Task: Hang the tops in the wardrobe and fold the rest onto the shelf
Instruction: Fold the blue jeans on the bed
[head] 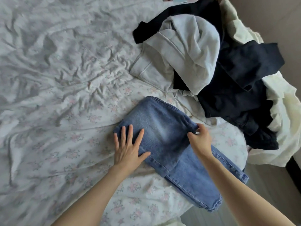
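The left hand point(128, 147) lies flat and open, fingers spread, pressing on the near-left part of the pair of faded light-blue denim jeans point(164, 132). The right hand point(199, 138) is closed in a pinch on the jeans' right-hand edge, thumb and fingertips gathering a small ridge of cloth just at the fold there.

The jeans lie on the crumpled white floral bedsheet point(65, 95), directly under and between both hands. They look partly folded: an upper layer reaches away from the person toward the top left, while a lower length runs out past the right forearm toward the bottom right, where its end overhangs the bed's edge. So the long axis is a diagonal, far-left to near-right, crossing the line between the two hands.

That is what the next fold turns on, as I judge it. The free length lies on the right hand's side, nearer that arm, so that hand seems better placed to bring it over while the left hand holds the stack down as an anchor.

Beyond the jeans, further from the person and to the right, is the unsorted pile: a pale grey hooded sweatshirt point(184, 51), black garments point(241, 101) and cream cloth point(286, 128), apart from both hands
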`<action>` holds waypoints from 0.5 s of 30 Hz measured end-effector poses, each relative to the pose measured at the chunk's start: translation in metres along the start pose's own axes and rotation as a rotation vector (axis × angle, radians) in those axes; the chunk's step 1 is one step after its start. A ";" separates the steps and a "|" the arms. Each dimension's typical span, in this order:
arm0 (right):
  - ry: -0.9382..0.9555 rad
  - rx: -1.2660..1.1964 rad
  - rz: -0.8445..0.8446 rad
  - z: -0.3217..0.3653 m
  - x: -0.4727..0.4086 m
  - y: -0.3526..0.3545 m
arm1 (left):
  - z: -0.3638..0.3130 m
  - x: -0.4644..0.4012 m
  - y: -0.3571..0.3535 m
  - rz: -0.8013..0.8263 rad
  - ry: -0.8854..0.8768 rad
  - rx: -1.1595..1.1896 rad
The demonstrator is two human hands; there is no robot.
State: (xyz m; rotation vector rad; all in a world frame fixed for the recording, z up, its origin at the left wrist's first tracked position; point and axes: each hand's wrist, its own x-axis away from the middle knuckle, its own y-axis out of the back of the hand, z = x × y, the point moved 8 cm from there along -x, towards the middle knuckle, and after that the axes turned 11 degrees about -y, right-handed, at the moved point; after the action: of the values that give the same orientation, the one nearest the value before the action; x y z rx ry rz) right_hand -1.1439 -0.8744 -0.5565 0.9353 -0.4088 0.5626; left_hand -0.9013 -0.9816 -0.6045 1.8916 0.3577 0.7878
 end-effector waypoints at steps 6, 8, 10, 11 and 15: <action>0.141 0.518 -0.206 0.012 0.001 0.000 | -0.015 -0.009 -0.008 0.103 0.013 -0.101; 0.492 0.516 -0.290 0.050 0.017 -0.016 | -0.019 -0.018 0.001 0.063 -0.001 -0.062; 0.758 0.604 -0.283 0.079 0.028 -0.045 | -0.023 -0.030 0.013 -0.019 -0.026 -0.029; 0.806 0.680 -0.220 0.086 0.028 -0.063 | -0.024 -0.036 0.018 -0.061 -0.028 -0.024; 0.714 1.006 -0.016 0.071 0.001 -0.117 | -0.001 -0.057 0.014 -0.083 0.007 -0.056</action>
State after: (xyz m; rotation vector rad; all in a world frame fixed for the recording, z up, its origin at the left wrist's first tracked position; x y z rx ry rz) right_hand -1.0780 -0.9883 -0.5925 1.5853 0.5959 1.0686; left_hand -0.9450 -1.0194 -0.6123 1.8105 0.4114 0.7414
